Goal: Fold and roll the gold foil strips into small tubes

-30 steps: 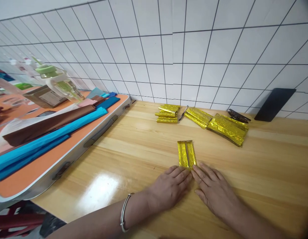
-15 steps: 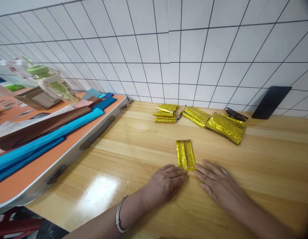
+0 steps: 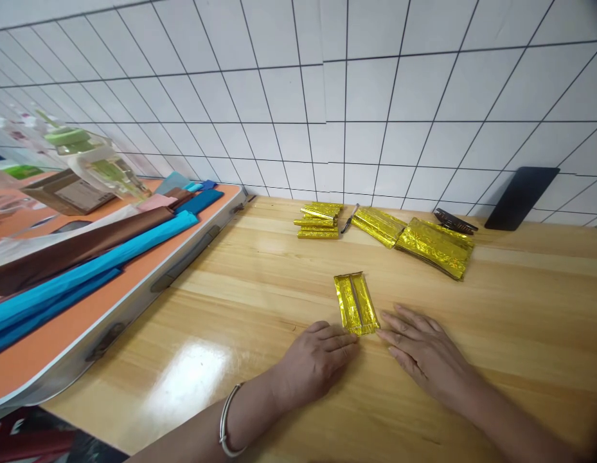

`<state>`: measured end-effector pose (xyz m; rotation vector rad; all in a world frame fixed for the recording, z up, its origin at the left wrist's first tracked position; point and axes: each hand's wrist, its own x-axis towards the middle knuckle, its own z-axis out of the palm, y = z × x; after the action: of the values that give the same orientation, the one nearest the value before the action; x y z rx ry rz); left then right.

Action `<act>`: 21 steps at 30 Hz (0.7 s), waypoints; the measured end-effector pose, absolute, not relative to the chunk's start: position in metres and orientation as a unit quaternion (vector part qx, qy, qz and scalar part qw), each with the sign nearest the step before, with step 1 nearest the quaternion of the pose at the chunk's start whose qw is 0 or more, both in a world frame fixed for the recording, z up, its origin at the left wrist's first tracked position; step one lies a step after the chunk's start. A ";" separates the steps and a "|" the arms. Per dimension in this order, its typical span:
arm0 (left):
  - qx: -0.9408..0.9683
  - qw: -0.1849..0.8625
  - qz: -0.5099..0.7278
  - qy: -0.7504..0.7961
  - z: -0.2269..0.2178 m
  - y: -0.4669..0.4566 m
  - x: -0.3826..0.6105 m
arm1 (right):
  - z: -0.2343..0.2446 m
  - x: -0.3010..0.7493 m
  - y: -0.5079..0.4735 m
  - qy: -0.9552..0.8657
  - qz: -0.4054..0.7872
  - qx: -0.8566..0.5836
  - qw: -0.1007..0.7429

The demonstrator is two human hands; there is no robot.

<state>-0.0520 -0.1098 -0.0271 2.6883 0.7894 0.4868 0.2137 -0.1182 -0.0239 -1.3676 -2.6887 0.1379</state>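
Left-hand fingers (image 3: 340, 341) and right-hand fingers (image 3: 400, 325) flank folded gold foil (image 3: 364, 302).

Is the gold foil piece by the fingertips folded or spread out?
Folded. The gold foil piece has its two long sides turned inward, nearly meeting along a line down its middle.

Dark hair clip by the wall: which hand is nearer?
Right. The right hand lies on the near side of the dark hair clip, apart from it; the left hand is farther off, leftward.
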 end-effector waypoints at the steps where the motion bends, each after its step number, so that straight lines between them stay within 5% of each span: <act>1: 0.936 0.150 0.169 0.270 -0.026 -0.112 -0.051 | -0.025 0.214 -0.117 -0.888 0.041 -0.454 0.062; 21: 0.948 0.219 0.124 0.195 -0.009 -0.134 -0.020 | -0.034 0.201 -0.112 -0.846 0.004 -0.523 0.106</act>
<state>-0.0201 -0.1339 -0.0088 2.6222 0.5406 0.3428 0.2012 -0.1120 -0.0337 -1.5401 -2.4907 0.0129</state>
